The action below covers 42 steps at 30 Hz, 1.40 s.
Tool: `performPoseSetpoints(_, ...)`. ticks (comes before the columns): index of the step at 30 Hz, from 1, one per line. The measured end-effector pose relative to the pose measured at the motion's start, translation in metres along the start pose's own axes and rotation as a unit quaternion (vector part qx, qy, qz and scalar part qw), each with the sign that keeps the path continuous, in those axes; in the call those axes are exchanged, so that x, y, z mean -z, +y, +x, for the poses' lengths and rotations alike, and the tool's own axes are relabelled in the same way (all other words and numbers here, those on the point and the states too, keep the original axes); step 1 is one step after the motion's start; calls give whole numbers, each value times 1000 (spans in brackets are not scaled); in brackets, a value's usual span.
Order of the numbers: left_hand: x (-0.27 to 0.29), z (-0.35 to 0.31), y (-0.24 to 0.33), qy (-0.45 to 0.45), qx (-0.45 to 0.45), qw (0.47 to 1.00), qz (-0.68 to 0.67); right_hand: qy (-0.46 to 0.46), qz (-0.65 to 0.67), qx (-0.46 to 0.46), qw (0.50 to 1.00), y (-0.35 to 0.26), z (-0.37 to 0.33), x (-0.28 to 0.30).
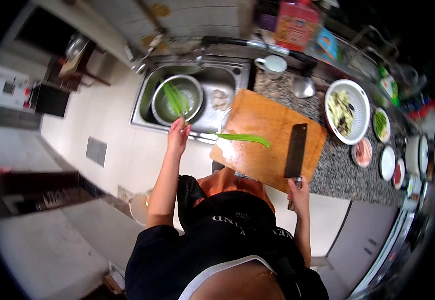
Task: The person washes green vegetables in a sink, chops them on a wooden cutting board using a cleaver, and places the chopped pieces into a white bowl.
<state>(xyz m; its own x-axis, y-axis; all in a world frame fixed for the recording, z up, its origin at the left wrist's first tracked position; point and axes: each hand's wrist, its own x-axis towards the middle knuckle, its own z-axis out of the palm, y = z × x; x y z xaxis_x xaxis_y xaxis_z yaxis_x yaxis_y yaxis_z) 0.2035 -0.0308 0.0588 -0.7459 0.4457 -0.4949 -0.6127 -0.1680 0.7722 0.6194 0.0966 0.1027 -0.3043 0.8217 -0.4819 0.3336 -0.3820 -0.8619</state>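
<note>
The right grip (300, 194) is wrapped round the handle of the cleaver (295, 152); whether the left grip (178, 135), by the metal bowl (197, 87), pinches anything, I cannot tell. The long green vegetable (245, 137) lies on the cutting board (262, 112); best steady it with curled fingertips before cutting.

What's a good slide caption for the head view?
Right hand gripping a cleaver, left hand near the sink, one long green vegetable on the cutting board.
</note>
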Motion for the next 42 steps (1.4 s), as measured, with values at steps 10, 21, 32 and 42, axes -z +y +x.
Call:
performPoseSetpoints(10,273,-60,-54,225,119,929,-267,-7,-35,-4,999,7,24,-19)
performPoseSetpoints(21,358,33,-32,269,173,921,-222,121,18,-38,992,14,22,-68)
performPoseSetpoints(32,307,180,136,287,-105,950,67,140,49,-70,987,24,22,-90)
performPoseSetpoints(42,145,82,77,-66,-228,941,241,125,101,-78,984,21,17,-95)
